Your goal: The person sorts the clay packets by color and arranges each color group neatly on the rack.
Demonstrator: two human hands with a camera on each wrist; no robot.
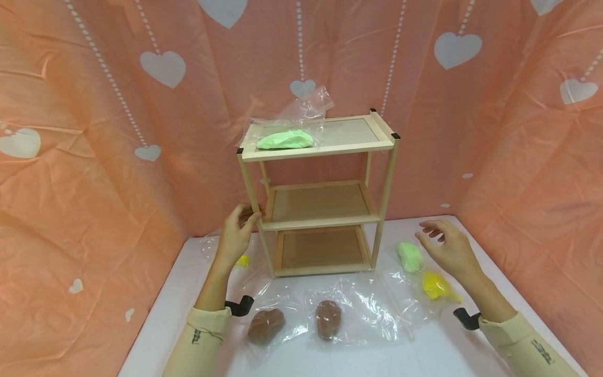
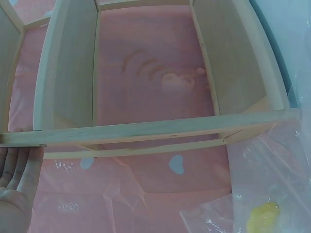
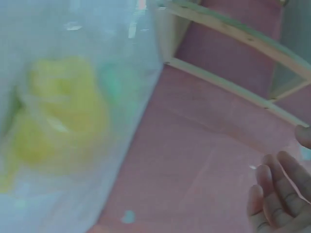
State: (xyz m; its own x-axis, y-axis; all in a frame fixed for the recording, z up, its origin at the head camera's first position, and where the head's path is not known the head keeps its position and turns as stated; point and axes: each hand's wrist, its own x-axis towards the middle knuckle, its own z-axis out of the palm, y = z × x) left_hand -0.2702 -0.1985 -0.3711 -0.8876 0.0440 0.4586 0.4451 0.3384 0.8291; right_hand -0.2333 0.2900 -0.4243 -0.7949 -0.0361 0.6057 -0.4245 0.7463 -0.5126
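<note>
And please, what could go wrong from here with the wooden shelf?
The wooden shelf might tilt or twist if pulled, because only the left hand holds it, at one post; the right hand is apart from it.

The green lump lies near the front edge of the top board, so a jolt might slide it off.

The clear bag in front could catch under the shelf if it moves forward.
</note>
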